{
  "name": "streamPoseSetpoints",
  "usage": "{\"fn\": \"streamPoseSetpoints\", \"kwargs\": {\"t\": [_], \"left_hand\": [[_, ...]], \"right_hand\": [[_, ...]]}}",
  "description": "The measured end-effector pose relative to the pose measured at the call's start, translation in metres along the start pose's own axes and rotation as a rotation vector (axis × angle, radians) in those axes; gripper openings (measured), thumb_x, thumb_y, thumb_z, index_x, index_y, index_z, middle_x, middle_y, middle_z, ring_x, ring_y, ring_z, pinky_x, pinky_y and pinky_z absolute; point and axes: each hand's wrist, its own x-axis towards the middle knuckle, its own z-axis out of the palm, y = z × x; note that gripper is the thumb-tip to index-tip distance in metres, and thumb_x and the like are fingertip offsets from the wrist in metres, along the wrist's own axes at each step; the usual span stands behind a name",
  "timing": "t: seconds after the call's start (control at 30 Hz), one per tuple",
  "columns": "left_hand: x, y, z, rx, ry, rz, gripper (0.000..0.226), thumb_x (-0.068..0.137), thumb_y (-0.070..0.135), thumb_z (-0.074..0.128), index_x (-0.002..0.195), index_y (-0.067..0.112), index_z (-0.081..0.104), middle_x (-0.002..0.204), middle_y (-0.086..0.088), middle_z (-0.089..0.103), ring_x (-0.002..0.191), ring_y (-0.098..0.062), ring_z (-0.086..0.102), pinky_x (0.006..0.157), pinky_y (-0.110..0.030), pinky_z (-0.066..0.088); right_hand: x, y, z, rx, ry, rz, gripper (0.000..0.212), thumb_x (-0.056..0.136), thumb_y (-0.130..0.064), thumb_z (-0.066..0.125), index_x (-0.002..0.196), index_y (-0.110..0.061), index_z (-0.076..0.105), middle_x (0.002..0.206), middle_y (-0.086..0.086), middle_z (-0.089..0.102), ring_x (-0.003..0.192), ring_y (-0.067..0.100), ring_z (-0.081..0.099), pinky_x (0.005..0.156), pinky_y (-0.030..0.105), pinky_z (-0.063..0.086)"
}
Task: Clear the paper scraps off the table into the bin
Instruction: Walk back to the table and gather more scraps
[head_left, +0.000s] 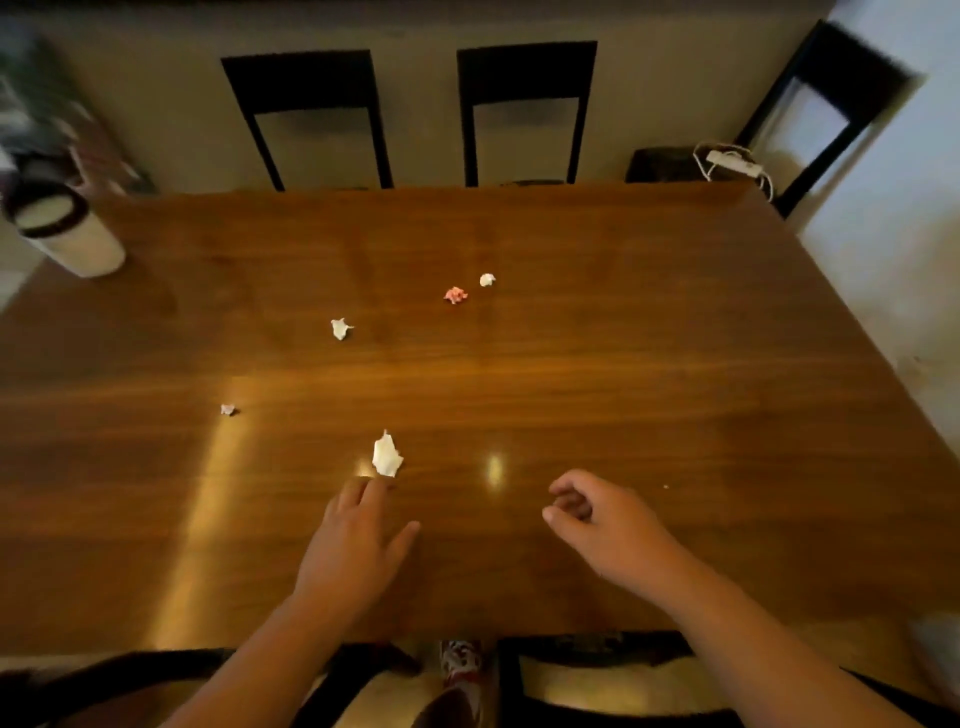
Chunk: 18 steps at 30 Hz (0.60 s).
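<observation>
Wooden table (623, 338) carries five loose scraps, the nearest white scrap (387, 457) just beyond the fingertips of the open, empty left hand (358, 540), evidently reaching; right hand (602, 525) loosely curled, contents indeterminable; white bin (67, 234) well apart, far-left corner.

There is a single view, from a wide-angle camera worn on the person's head. It looks forward and steeply down across the wooden surface (571, 364), standing at its near long edge, so the near edge runs along the bottom of the frame and the far edge lies high up. The lens bends straight lines toward the corners, and the left margin is blurred. Both forearms enter from the bottom, close to the lens. Two dark chairs (311, 104) beyond the far edge face the camera, well away. With only one view, nothing is shared.
</observation>
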Motion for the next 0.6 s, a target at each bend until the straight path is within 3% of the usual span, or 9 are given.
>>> {"fn": "streamPoseSetpoints", "kwargs": {"t": [0.13,0.27,0.37,0.47,0.6], "left_hand": [[0.078,-0.026,0.012,0.239,-0.005,-0.028,0.080,0.084,0.065,0.047,0.149,0.027,0.019,0.155,-0.008,0.027,0.139,-0.027,0.033,0.106,-0.041,0.042],[0.130,-0.045,0.032,0.321,-0.016,0.050,0.076,0.083,0.069,0.041,0.146,0.032,0.021,0.152,-0.007,0.034,0.133,-0.025,0.042,0.102,-0.040,0.046],[0.151,-0.060,0.046,0.358,-0.014,0.166,0.064,0.083,0.060,0.050,0.139,0.029,0.040,0.135,-0.004,0.053,0.116,-0.021,0.058,0.090,-0.033,0.055],[0.164,-0.072,0.053,0.337,0.068,0.294,0.041,0.080,0.048,0.062,0.113,0.023,0.063,0.105,-0.002,0.064,0.085,-0.016,0.067,0.066,-0.028,0.059],[0.177,-0.080,0.057,0.239,0.126,0.369,0.028,0.089,0.040,0.042,0.090,0.024,0.065,0.088,0.004,0.062,0.066,-0.010,0.064,0.052,-0.022,0.054]], "right_hand": [[0.100,-0.031,-0.009,-0.022,0.038,0.033,0.030,0.092,-0.039,0.056,0.120,-0.029,0.053,0.109,-0.011,0.059,0.094,0.007,0.060,0.076,0.028,0.053],[0.196,-0.049,-0.021,-0.037,0.138,0.072,0.030,0.091,-0.039,0.057,0.119,-0.027,0.053,0.105,-0.010,0.060,0.086,0.008,0.061,0.063,0.026,0.050],[0.257,-0.055,-0.035,-0.072,0.207,0.062,0.033,0.090,-0.039,0.058,0.120,-0.027,0.053,0.108,-0.008,0.060,0.082,0.005,0.060,0.057,0.022,0.043],[0.310,-0.060,-0.051,-0.091,0.265,0.054,0.034,0.089,-0.039,0.060,0.121,-0.027,0.053,0.113,-0.004,0.062,0.084,0.011,0.062,0.060,0.024,0.046],[0.362,-0.065,-0.065,-0.171,0.384,0.036,0.039,0.088,-0.034,0.061,0.125,-0.026,0.051,0.123,0.001,0.059,0.087,0.012,0.059,0.062,0.025,0.044]]}}
